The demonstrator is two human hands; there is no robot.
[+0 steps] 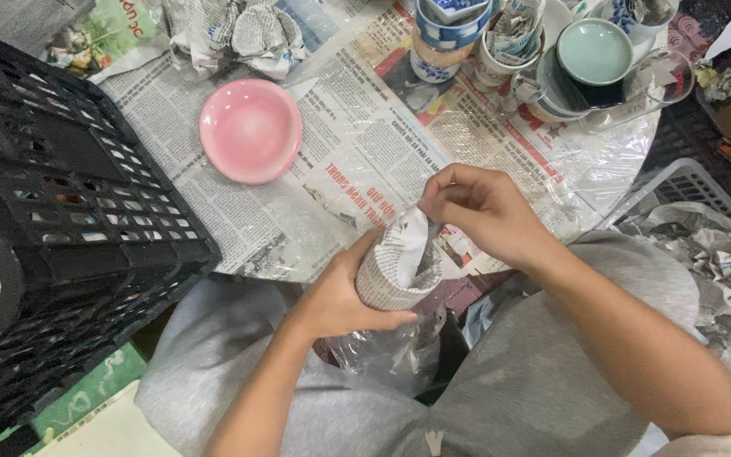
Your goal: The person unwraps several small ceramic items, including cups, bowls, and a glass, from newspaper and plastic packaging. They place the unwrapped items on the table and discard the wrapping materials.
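Head view: the left hand (336,296) wraps its fingers round a cup (397,264) bundled in newspaper, held over the lap at the table (365,161) edge. The cup itself is hidden by the paper. The right hand (480,211) pinches the paper's loose end at the cup's mouth, fingertips curled tight. A pink dish (250,130) lies on the papered table, well apart. A black crate (52,195) stands left, partly cut off. Stacked bowls (594,55) at the top edge are cropped.
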